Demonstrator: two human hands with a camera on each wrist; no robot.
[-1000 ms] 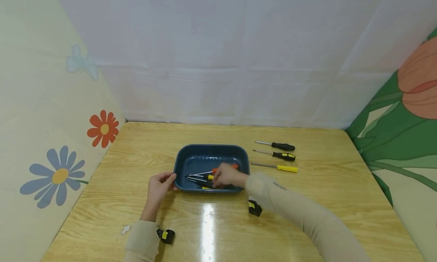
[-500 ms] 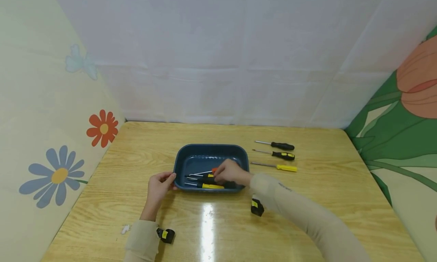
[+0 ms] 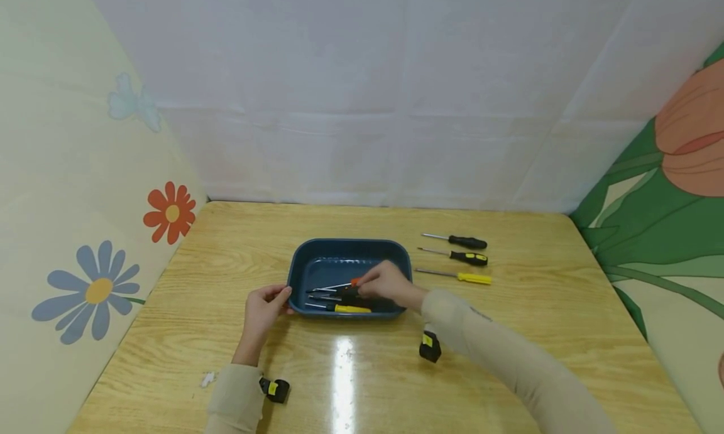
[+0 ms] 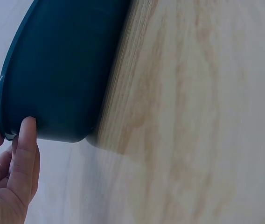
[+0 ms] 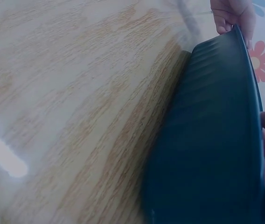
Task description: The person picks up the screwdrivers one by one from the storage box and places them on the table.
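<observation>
While the left hand (image 3: 263,304) pinches the near-left rim of the blue tray (image 3: 351,249), presumably to steady it on the surface (image 3: 243,233), the right hand (image 3: 387,281) reaches among screwdrivers (image 3: 353,309) lying inside, any grip there indeterminable

Nothing legible, head or wrist views. Right sleeve (image 3: 509,352): small dark mark (image 3: 481,314) on the forearm, too small and slanted to read. Left-wrist black block (image 3: 281,392): yellow patch, can't resolve any characters. Right-wrist black block (image 3: 431,351): same, yellow patch, unreadable. Black-and-yellow screwdriver (image 3: 469,258): yellow marks on the handle, can't tell if lettering
</observation>
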